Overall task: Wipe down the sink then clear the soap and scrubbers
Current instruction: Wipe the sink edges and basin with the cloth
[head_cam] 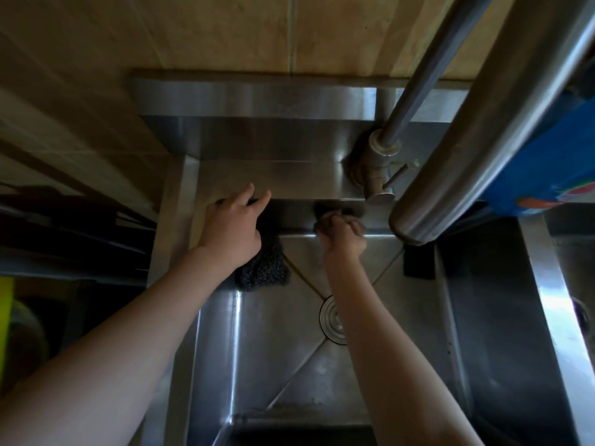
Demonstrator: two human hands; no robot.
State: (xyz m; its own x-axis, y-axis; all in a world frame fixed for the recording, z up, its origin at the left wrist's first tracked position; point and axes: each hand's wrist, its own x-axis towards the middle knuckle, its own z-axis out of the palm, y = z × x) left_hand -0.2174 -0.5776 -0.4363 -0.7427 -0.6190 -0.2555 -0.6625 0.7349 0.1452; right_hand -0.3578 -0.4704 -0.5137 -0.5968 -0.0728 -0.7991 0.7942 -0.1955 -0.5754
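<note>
- head view, looking straight down into a steel sink (283, 365), both bare arms reaching to its far side.
- left hand (230, 228) lies flat, fingers stretched out almost straight towards the far ledge (289, 178), with nothing pinched; the palm presses on a dark mesh scrubber (262, 270).
- that scrubber sits in the far left corner of the basin, drooping down from the ledge onto the sink floor, its near end sticking out below the wrist.
- right hand (344, 235) is curled tight, knuckles up, fingers wrapped round a dark wad (323, 217) held against the far wall just under the ledge; what the wad is made of, can't tell.
- drain (331, 318) sits mid-basin, partly hidden by the right forearm.
- a black block (418, 262) lies against the right wall, near the far corner.
- tap base (376, 169) stands on the ledge at the far right, lever pointing right.
- a thick steel tube (476, 130) cuts across close to the camera, crowding the right side.
- blue packet (547, 149) at the right edge carries bright print, too blurred to read.
- open room: the near half of the basin floor and the ledge between left hand and tap.
- shiny divider rim (553, 317) bounds the basin on the right.
</note>
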